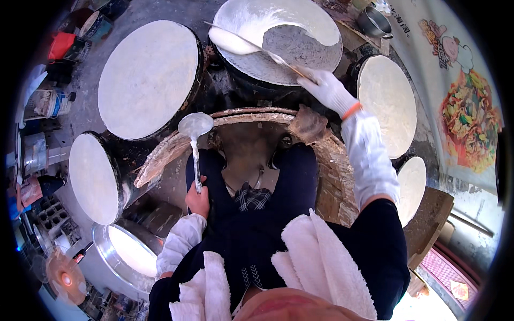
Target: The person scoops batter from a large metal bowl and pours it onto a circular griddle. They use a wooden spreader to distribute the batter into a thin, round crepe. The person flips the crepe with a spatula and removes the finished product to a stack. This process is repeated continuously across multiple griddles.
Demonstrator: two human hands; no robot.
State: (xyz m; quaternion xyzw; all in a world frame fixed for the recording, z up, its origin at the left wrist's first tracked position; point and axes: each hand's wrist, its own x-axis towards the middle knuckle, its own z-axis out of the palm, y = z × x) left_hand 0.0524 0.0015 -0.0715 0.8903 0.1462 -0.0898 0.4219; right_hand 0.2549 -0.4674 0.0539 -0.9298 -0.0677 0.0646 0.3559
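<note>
Beside the colourful wall poster point(470, 115), gloved right hand point(327, 88) clamped on spreader point(257, 47), left hand point(197, 200) gripping ladle point(195, 128).

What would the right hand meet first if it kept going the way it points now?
The right hand points up-left along its spreader stick over the half-coated round griddle. It would likely meet the wet white batter first, though height above the plate is unclear.

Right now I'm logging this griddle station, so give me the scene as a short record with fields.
left hand: bare, grips the ladle, bowl coated in batter
right hand: white glove, holds the spreader stick
top griddle: batter spread over part, bare metal below
other griddles: covered by pale rounds
batter basin: lower left
</note>
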